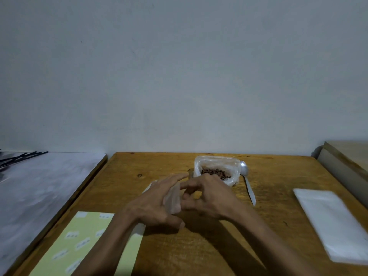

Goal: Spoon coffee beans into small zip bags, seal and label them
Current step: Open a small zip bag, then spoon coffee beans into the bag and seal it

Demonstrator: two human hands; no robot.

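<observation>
Both hands meet over the middle of a wooden table [199,246], working a small clear zip bag [173,198] between them. The left hand [157,204] has its fingers stretched flat along the bag's near face; the right hand [209,198] curls its fingertips in against the bag's other side, apparently pinching its mouth. Whether they are prising it open or pressing it shut cannot be told, since the film is blurred and mostly covered, and no beans show inside it.

Just behind the hands, toward the table's far edge, a larger open plastic bag of coffee beans [216,172] sits with its rim rolled wide, likely so a spoon can dip in freely. The metal spoon [247,181] lies touching that bag's right side, bowl toward the far edge and handle toward the person, within easy reach of the right hand.

Near the right edge lies a flat stack of empty bags [334,222], seemingly the supply. At the near left corner a pale yellow label sheet [83,244] runs under the left forearm, several stickers on it, waiting for the final step.
</observation>
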